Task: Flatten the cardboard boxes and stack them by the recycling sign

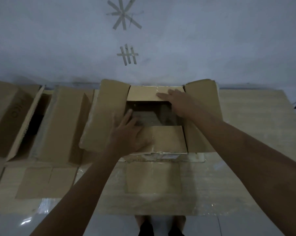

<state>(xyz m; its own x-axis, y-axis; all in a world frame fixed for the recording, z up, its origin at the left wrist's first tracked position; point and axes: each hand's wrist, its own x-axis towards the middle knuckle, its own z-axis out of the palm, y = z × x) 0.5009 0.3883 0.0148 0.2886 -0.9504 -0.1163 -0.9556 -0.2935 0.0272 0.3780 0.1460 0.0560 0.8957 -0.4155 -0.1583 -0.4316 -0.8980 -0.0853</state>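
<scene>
An open brown cardboard box stands in the middle against the wall, its four top flaps spread out. My left hand lies flat on the near flap, fingers reaching over the dark opening. On the far flap rests my right hand, palm down with fingers spread. Neither hand grips anything. Flattened cardboard lies on the floor under and around the box. Tape marks shaped like a star and a hash are stuck on the wall above.
Two more open boxes stand to the left along the wall. Smaller flat cardboard pieces lie at front left. White floor tiles and my feet show at the bottom edge.
</scene>
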